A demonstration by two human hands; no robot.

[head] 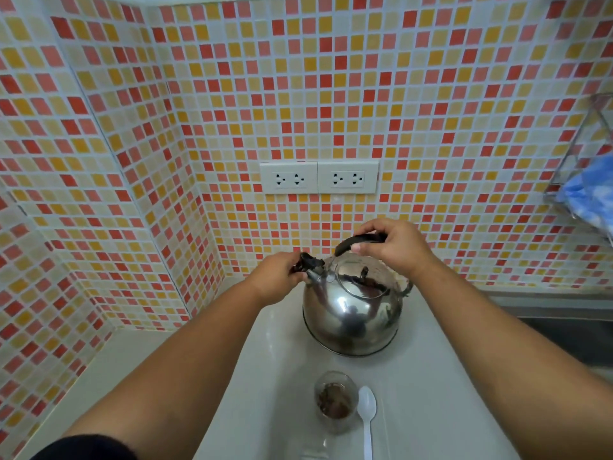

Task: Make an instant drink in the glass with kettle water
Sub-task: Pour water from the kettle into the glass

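Observation:
A shiny steel kettle (pixel 351 313) stands on the pale counter (pixel 431 393) near the tiled back wall. My right hand (pixel 394 247) grips its black arched handle from above. My left hand (pixel 278 277) is closed on the black cap at the tip of the spout (pixel 313 263). Nearer to me stands a small clear glass (pixel 335 400) with brown powder in its bottom. A white plastic spoon (pixel 367 416) lies on the counter just right of the glass, bowl pointing away from me.
Two white double sockets (pixel 318 177) sit in the mosaic wall behind the kettle. A wire rack with a blue-white cloth (pixel 587 194) hangs at the right. A steel sink (pixel 570 336) adjoins the counter on the right. A tiled wall closes the left side.

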